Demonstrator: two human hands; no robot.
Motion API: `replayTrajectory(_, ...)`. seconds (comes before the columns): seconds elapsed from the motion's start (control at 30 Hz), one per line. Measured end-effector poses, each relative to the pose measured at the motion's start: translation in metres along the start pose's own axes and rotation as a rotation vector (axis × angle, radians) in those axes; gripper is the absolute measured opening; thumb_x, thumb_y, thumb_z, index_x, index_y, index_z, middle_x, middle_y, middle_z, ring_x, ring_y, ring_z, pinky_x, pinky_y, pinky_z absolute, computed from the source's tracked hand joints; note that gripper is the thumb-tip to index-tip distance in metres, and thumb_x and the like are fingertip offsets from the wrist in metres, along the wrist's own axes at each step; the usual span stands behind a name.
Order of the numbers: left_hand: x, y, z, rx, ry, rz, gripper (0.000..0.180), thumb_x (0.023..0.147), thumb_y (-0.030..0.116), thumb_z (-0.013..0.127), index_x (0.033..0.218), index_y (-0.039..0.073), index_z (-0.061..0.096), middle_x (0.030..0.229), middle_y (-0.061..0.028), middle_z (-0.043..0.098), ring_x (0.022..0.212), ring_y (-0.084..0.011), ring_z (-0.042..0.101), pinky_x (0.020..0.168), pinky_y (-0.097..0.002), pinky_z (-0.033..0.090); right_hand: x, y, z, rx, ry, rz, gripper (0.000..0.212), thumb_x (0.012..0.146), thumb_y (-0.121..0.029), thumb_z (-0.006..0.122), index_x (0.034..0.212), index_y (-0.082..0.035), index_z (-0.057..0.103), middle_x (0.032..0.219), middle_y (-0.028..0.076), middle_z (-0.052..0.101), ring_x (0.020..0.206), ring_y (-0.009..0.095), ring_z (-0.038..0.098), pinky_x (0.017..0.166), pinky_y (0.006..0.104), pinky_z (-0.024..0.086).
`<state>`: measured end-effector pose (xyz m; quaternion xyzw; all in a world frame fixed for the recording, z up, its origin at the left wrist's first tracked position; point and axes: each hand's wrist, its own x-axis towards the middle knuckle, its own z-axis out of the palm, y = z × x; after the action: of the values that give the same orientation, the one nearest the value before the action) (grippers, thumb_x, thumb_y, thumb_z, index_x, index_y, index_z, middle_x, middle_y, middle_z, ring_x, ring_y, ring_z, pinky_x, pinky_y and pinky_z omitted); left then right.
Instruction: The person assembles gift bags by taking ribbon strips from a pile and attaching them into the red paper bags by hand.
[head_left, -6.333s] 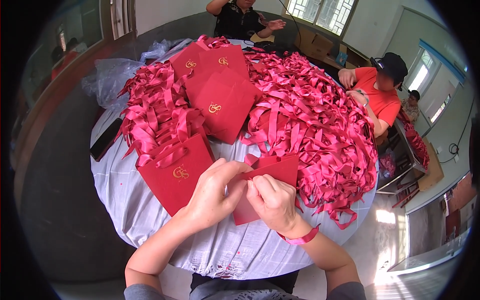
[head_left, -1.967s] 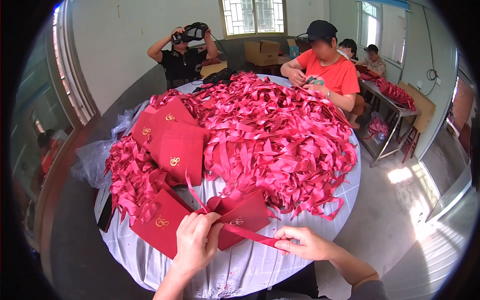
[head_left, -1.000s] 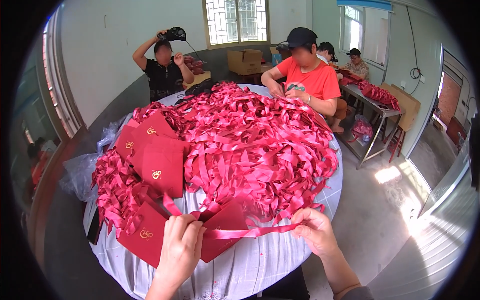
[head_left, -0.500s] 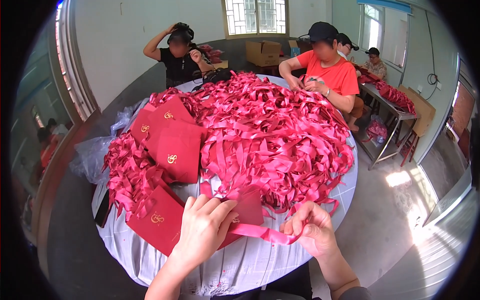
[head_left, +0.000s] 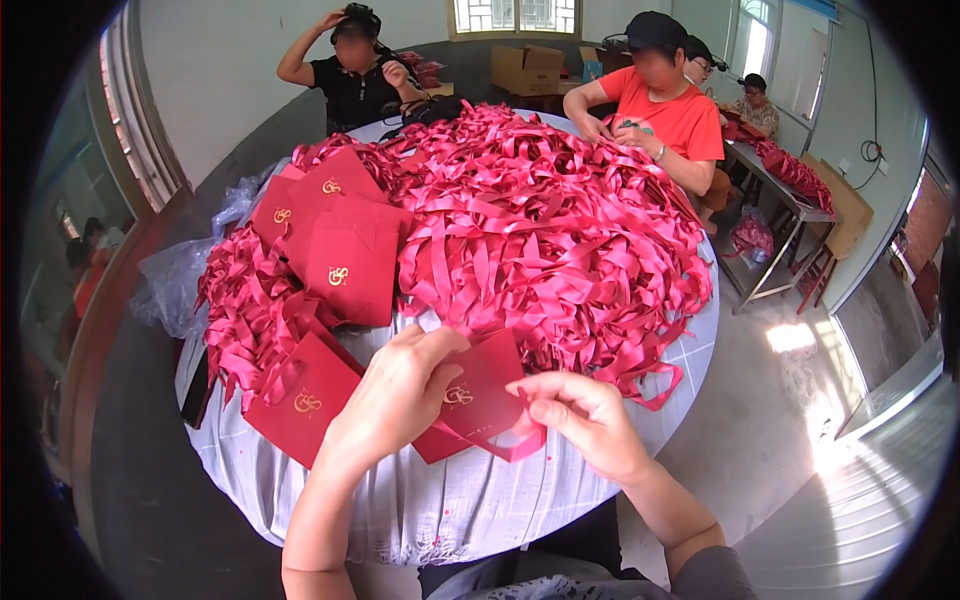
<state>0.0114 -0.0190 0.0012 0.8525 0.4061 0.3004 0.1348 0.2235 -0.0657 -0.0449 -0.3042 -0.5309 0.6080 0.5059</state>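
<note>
L hand (head_left: 395, 385) was at lwr ctr of frame, curled w/ thumb and fingers closed on the top L part of a red bag (head_left: 485, 385); exact hold there was partly hidden by the hand itself. That bag sat just R of lwr ctr, tilted, gold emblem on its front. R hand (head_left: 590, 425) was a bit further R, thumb and forefinger pinched on a ribbon (head_left: 515, 448), pinkish red, which looped down across the bag's lwr front and back up to the fingertips. Just L of the L hand, lwr L of ctr, lay a second bag (head_left: 305, 400), same red, gold emblem too. Upper L of ctr: a few flat red bags (head_left: 350, 255) overlapping, w/ a smaller ribbon heap (head_left: 245, 310) beside them on the L. Big ribbon pile (head_left: 545, 240) filled ctr and R of ctr. All were on a round table w/ a pale cloth (head_left: 590, 510); a dark phone-like slab (head_left: 196, 385) was at its L edge, clear plastic (head_left: 180, 285) just above that. Top of frame, L of ctr: co-worker in black (head_left: 355, 90), one hand up at headgear. Upper R: co-worker in orange-red (head_left: 675, 115), dark cap, hands together by the pile's far edge. Cardboard box (head_left: 527, 68) was top ctr, bkgd.
</note>
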Motion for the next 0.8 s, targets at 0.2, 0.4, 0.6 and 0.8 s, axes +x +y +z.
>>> replayTrajectory(0.2, 0.009, -0.009, 0.001, -0.209, -0.112, -0.116, 0.020, 0.080, -0.009, 0.058, 0.100, -0.006, 0.058, 0.088, -0.0137, 0.064, 0.084, -0.0200, 0.063, 0.078, -0.0295, 0.050, 0.016, 0.012, 0.000, -0.077, 0.078, -0.001, 0.014, 0.093, -0.005, 0.055, 0.104, 0.004, 0.056, 0.089, 0.009, 0.065, 0.075, 0.014, 0.065, 0.067, 0.0245, 0.051)
replayTrajectory(0.4, 0.007, -0.019, 0.010, -0.370, -0.136, -0.213, 0.023, 0.084, -0.008, 0.056, 0.107, -0.007, 0.059, 0.092, -0.0076, 0.063, 0.086, -0.0101, 0.057, 0.080, -0.0255, 0.048, 0.025, 0.022, 0.009, -0.288, 0.195, -0.017, 0.014, 0.089, 0.001, 0.057, 0.103, 0.002, 0.056, 0.089, 0.009, 0.065, 0.072, 0.011, 0.064, 0.064, 0.0214, 0.051)
replayTrajectory(0.6, 0.007, -0.016, 0.010, -0.390, -0.135, -0.251, 0.021, 0.083, -0.007, 0.058, 0.104, -0.007, 0.060, 0.090, -0.0070, 0.063, 0.085, -0.0088, 0.056, 0.079, -0.0254, 0.048, 0.031, 0.029, 0.014, -0.441, 0.274, -0.169, 0.010, 0.086, 0.004, 0.060, 0.095, 0.002, 0.056, 0.083, 0.005, 0.065, 0.070, 0.007, 0.061, 0.060, 0.0206, 0.051)
replayTrajectory(0.8, 0.007, -0.004, 0.012, -0.299, -0.055, -0.203, 0.019, 0.080, -0.003, 0.064, 0.099, -0.007, 0.061, 0.089, -0.0123, 0.067, 0.082, -0.0115, 0.061, 0.075, -0.0273, 0.049, 0.032, 0.023, 0.016, -0.472, 0.282, -0.224, 0.008, 0.084, 0.005, 0.061, 0.089, 0.001, 0.056, 0.077, 0.001, 0.062, 0.068, 0.002, 0.056, 0.057, 0.0178, 0.045)
